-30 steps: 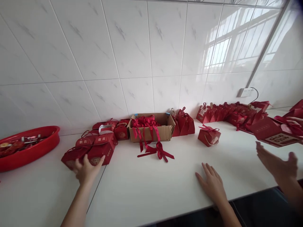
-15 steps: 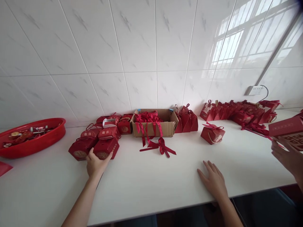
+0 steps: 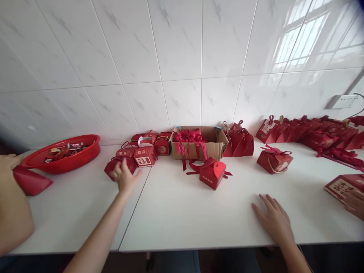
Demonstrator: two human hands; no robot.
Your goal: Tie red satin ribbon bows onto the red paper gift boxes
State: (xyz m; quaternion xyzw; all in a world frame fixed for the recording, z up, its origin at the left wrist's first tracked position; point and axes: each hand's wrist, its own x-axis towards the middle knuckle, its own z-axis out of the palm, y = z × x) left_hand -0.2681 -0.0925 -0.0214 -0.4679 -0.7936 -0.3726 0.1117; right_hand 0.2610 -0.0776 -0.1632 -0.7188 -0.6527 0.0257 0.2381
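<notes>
My left hand reaches to a dark red gift box in the cluster on the left. Its fingers are spread over the box's front; I cannot tell whether they touch it. My right hand lies flat on the white table, fingers apart, holding nothing. A red gift box with a heart-shaped flap stands slightly tilted on a red ribbon bow, partly covering it. Right beside my left hand's box is another gift box with a white label.
Behind stands a cardboard carton of red ribbons. A red basin holds wrapped sweets. Finished-looking boxes line the wall; a bow-tied box sits nearer. Another person's hand touches a box at right; another person's arm enters left.
The view has turned left. The box under my left hand now stands before the carton, and that hand is at the neighbouring box. At right, the other person's box is lower, on the table.
</notes>
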